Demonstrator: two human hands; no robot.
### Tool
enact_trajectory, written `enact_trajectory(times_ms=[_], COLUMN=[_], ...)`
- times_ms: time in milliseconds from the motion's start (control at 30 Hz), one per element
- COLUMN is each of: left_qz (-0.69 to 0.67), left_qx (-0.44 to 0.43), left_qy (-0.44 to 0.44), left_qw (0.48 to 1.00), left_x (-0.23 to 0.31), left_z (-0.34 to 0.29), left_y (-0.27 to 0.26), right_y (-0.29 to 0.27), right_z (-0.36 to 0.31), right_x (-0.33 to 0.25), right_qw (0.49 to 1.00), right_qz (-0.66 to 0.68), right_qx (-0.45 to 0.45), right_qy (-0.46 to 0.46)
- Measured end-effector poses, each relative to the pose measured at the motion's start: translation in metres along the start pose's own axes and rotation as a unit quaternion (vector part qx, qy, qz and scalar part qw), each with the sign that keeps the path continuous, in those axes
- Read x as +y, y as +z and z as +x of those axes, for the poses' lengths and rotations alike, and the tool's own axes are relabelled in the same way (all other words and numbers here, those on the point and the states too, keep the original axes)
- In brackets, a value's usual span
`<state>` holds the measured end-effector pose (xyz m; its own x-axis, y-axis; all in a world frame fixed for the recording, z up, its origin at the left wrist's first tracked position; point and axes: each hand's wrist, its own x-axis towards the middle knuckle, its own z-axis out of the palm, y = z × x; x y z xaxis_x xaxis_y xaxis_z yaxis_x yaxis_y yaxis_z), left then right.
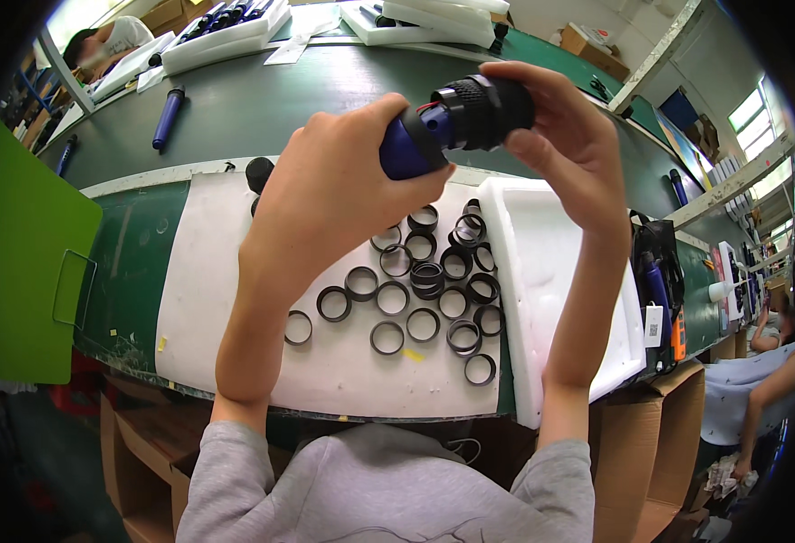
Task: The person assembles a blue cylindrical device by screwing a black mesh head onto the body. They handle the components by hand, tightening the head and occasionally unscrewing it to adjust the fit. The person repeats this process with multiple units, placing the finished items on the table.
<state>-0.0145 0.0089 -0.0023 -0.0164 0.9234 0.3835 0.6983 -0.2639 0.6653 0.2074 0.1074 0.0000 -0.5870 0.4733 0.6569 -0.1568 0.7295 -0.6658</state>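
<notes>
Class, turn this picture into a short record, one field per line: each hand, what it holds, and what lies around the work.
Left hand: gripping a blue tube
Right hand: holding a black end piece with ribbing
Between the hands: a thin red strand shows near the joint
Below: loose dark rings, some overlapping, on a white sheet
Right of the rings: a white foam tray
Behind, to the left: another blue tube, lying down
Left side: a bright green panel

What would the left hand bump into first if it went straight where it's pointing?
Past the blue tube it holds, probably the black ribbed cylinder held by the right hand; depth is unclear.
</notes>
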Motion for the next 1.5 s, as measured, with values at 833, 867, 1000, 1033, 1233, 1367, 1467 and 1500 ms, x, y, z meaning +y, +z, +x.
enact_trajectory(times_ms=[833, 867, 1000, 1033, 1233, 1367, 1467, 1500], left_qz=[0.019, 0.013, 0.021, 0.028, 0.043, 0.035, 0.053, 0.055], left_qx=[0.067, 0.070, 0.043, 0.034, -0.023, -0.032, -0.040, -0.047], left_qy=[-0.042, -0.027, -0.023, -0.028, -0.017, -0.002, 0.016, 0.013], left_qw=[0.997, 0.997, 0.999, 0.999, 0.999, 0.999, 0.998, 0.997], left_x=[-0.028, -0.030, -0.024, -0.024, -0.016, -0.015, -0.015, -0.014], left_z=[-0.006, -0.006, -0.004, -0.004, -0.003, -0.004, -0.002, -0.002], left_y=[-0.059, -0.057, -0.058, -0.058, -0.049, -0.043, -0.037, -0.036], right_y=[0.148, 0.153, 0.170, 0.175, 0.182, 0.176, 0.179, 0.179], right_z=[-0.035, -0.036, -0.032, -0.031, -0.043, -0.039, -0.041, -0.040], right_x=[0.084, 0.083, 0.069, 0.065, 0.076, 0.077, 0.084, 0.082], right_qw=[0.943, 0.944, 0.943, 0.942, 0.942, 0.950, 0.955, 0.959], right_qz=[-0.236, -0.254, -0.271, -0.273, -0.258, -0.247, -0.234, -0.216], right_qx=[-0.233, -0.210, -0.186, -0.184, -0.201, -0.176, -0.176, -0.177], right_qy=[0.024, -0.011, -0.061, -0.068, -0.079, -0.069, -0.052, -0.041])
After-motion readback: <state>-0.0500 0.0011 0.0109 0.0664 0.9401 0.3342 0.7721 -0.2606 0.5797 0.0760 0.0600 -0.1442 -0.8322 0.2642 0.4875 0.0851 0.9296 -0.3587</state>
